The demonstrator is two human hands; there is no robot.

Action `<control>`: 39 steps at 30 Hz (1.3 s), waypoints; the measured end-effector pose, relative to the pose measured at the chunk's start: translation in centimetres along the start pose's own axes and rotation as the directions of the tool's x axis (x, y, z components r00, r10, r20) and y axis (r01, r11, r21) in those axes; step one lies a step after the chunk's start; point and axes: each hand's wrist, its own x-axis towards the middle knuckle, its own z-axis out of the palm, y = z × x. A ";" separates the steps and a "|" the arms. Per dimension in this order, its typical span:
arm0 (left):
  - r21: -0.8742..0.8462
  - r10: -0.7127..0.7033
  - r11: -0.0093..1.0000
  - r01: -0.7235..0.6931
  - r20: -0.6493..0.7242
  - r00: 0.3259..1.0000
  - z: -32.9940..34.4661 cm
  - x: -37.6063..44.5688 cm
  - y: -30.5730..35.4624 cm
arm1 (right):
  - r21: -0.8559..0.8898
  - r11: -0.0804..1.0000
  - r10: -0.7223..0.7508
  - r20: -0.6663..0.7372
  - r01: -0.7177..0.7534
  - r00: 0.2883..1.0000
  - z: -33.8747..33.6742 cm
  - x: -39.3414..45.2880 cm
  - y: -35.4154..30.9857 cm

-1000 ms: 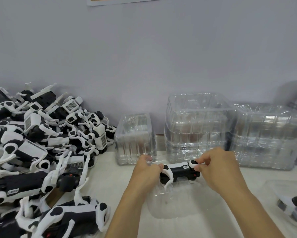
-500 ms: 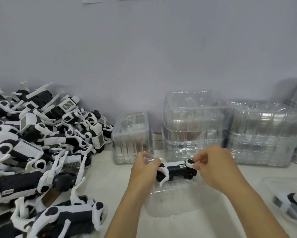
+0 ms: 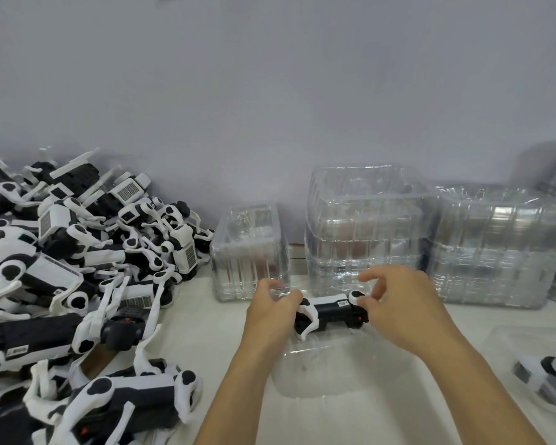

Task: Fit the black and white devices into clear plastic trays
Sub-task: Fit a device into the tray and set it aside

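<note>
A black and white device (image 3: 333, 311) lies crosswise at the far end of a clear plastic tray (image 3: 344, 370) in the middle of the table. My left hand (image 3: 272, 311) grips the device's left end, fingers curled round it. My right hand (image 3: 398, 303) pinches the round white knob at its right end with thumb and a finger, while the index finger is raised above. A large heap of the same devices (image 3: 77, 284) covers the table's left side.
Stacks of clear trays stand against the wall: a small stack (image 3: 249, 252), a taller one (image 3: 363, 226) and a wide one (image 3: 498, 248). At the right edge another tray (image 3: 508, 345) holds a device (image 3: 549, 377). The white tabletop (image 3: 206, 332) shows between heap and tray.
Both hands and the device have sunk slightly toward the tray. My right index finger has lifted off the device's right end.
</note>
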 end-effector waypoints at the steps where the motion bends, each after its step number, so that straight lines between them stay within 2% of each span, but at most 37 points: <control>1: -0.001 0.002 1.000 -0.002 -0.003 1.000 0.0 0.0 0.0 | -0.039 0.999 -0.035 -0.009 0.034 0.999 0.1 -0.1 -0.2; 3: -0.005 0.007 1.000 -0.007 -0.005 1.000 0.0 0.1 -0.2 | -0.081 0.990 -0.113 -0.013 0.112 0.994 0.6 -0.4 -0.8; 6: -0.014 0.018 1.000 -0.018 0.010 1.000 0.1 0.0 -0.2 | -0.134 0.972 -0.184 0.063 0.191 0.981 1.6 -0.7 -1.3; 14: -0.014 0.027 1.000 -0.027 0.006 1.000 0.1 -0.2 0.1 | -0.130 0.973 -0.178 0.115 0.192 0.977 1.9 -0.4 -0.9; 21: 0.110 0.101 0.988 -0.109 0.076 0.992 -0.2 -0.3 0.0 | -0.144 0.969 -0.181 0.132 0.200 0.974 2.1 -0.1 -0.4; 24: 0.103 0.095 0.989 -0.103 0.082 0.992 -0.4 -0.2 -0.1 | 0.032 0.988 -0.156 0.107 0.154 0.982 1.8 0.2 -0.1; 26: 0.103 0.089 0.990 -0.098 0.084 0.992 -0.5 -0.1 -0.1 | 0.217 0.969 -0.120 0.010 0.115 0.993 1.0 0.5 0.4; 28: 0.093 0.091 0.991 -0.099 0.079 0.993 -0.5 0.0 -0.1 | 0.328 0.940 -0.075 -0.072 0.094 0.995 0.3 0.7 1.1; 39: 0.082 0.224 0.971 -0.224 0.016 0.975 -0.7 0.4 -0.1 | 0.309 0.950 0.022 0.066 -0.042 0.998 0.8 0.6 1.4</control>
